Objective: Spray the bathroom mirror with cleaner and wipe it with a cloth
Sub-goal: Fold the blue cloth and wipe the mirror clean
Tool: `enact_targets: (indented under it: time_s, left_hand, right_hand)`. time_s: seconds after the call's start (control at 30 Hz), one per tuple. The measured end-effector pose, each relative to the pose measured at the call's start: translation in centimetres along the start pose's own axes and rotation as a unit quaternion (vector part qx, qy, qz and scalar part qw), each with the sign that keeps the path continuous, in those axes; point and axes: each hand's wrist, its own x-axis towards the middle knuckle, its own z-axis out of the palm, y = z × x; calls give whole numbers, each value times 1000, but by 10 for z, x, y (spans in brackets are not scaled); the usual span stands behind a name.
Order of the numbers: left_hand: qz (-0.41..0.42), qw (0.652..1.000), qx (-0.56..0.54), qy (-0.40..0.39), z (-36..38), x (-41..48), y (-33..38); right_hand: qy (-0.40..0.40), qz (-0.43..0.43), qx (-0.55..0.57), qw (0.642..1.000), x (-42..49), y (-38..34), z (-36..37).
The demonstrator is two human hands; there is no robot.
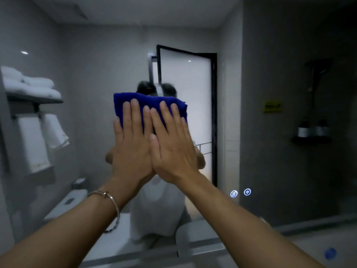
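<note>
A folded dark blue cloth [146, 102] lies flat against the bathroom mirror [92, 60], about the middle of the glass. My left hand [131, 140] presses on the cloth with straight fingers, a silver bracelet on its wrist. My right hand [170, 144] presses beside it, also with straight fingers, its thumb overlapping the left hand. Only the cloth's upper part shows above my fingers. No spray bottle is in view.
The mirror reflects white towels on a shelf [32, 97], a toilet [71, 202] and a frosted glass door [185, 105]. Two lit touch icons [240, 192] glow at the mirror's lower right. A dark wall at the right carries bottles on a small shelf [311, 132]. A blue object [330, 253] lies low right.
</note>
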Motion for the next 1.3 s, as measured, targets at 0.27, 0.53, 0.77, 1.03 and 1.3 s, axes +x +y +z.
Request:
enact_targets:
  time_s: [0.27,0.53,0.77,1.03,1.3]
  left_hand:
    - [52,999,5,17,17,65,145]
    - [146,989,2,27,31,81,206]
    - [187,982,-1,33,24,76,179]
    - [186,980,48,47,13,41,110]
    - [145,987,63,36,-6,50,56]
  right_hand:
    - [-2,18,-64,998,-2,132,-104]
    - [-18,46,-95,994,-30,207,-160]
    - [94,105,-106,984,-30,173,-121]
    - [98,32,-162,981,-34,128,-67]
    - [119,-39,-167,978,11,88,-41]
